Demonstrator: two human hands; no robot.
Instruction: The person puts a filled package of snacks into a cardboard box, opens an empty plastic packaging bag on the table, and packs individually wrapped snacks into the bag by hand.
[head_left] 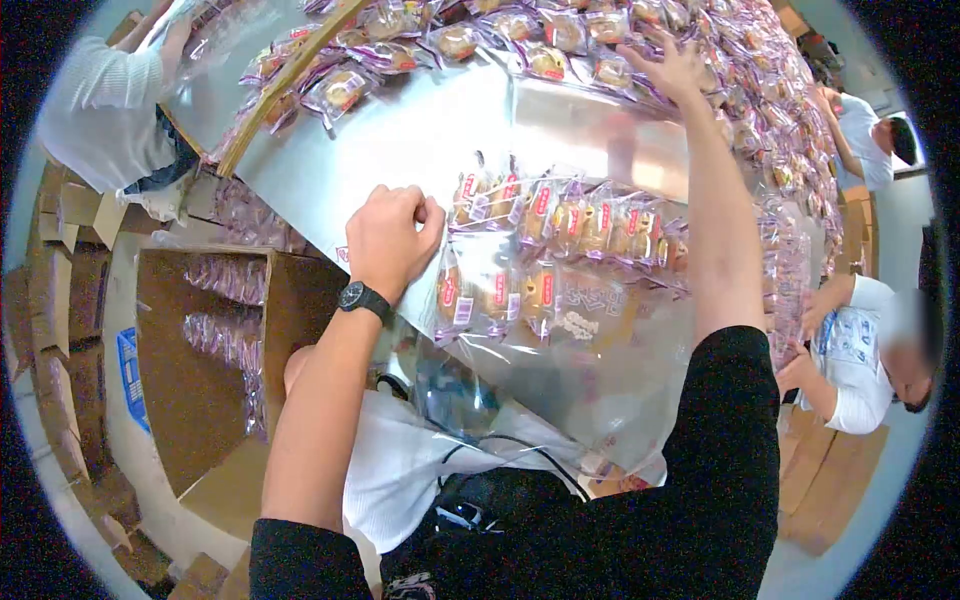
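My left hand (pixel 393 237), with a black watch (pixel 363 298) on its wrist, is closed beside the left edge of a large clear plastic bag (pixel 600 385). What its fingers hold, if anything, is hidden. In and around the bag's mouth lie rows of individually wrapped cakes (pixel 596 228) with red labels and purple-edged wrappers. Stretched out to the far side, my right hand (pixel 672 70) has its fingers spread over a big heap of the same wrapped cakes (pixel 740 110). Nothing shows gripped in it.
An open cardboard box (pixel 200 375) with packed bags inside stands at the left, near a blue crate (pixel 131 380). A wooden strip (pixel 290 85) edges the metal table (pixel 420 130). Co-workers in white shirts (pixel 105 110) are at the left and right. Cardboard boxes (pixel 835 480) line both sides.
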